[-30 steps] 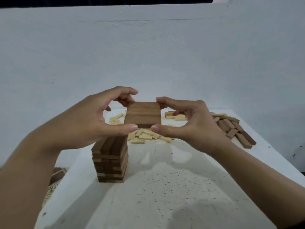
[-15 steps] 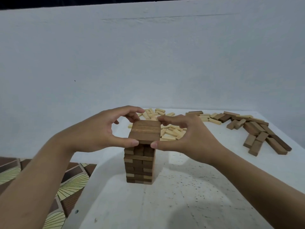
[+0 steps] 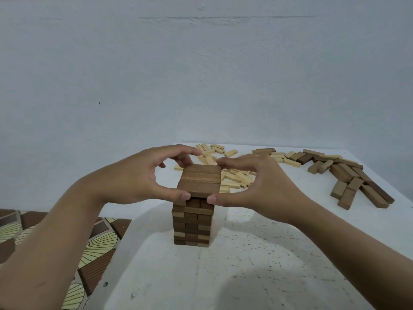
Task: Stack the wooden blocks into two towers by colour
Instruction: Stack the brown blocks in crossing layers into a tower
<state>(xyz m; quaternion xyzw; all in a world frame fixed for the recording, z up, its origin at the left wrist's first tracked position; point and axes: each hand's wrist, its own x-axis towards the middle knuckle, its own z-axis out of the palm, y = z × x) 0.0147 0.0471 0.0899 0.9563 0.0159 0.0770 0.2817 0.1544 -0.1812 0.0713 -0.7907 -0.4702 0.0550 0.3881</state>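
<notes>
A tower of dark brown blocks (image 3: 192, 224) stands near the left edge of the white table (image 3: 234, 265). On its top lies a layer of three brown blocks (image 3: 199, 180) side by side. My left hand (image 3: 134, 175) pinches that layer from the left, thumb at the near corner and fingers at the far edge. My right hand (image 3: 250, 184) pinches it from the right in the same way. Whether the layer rests fully on the tower I cannot tell.
Loose pale blocks (image 3: 232, 173) lie scattered behind the tower. A heap of brown blocks (image 3: 353, 180) lies at the far right of the table. A patterned floor (image 3: 93, 249) shows past the table's left edge. A white wall rises behind.
Both hands have carried the three-block layer from the air beside the tower down onto its top. The camera has shifted, so the tower now sits mid-frame.
</notes>
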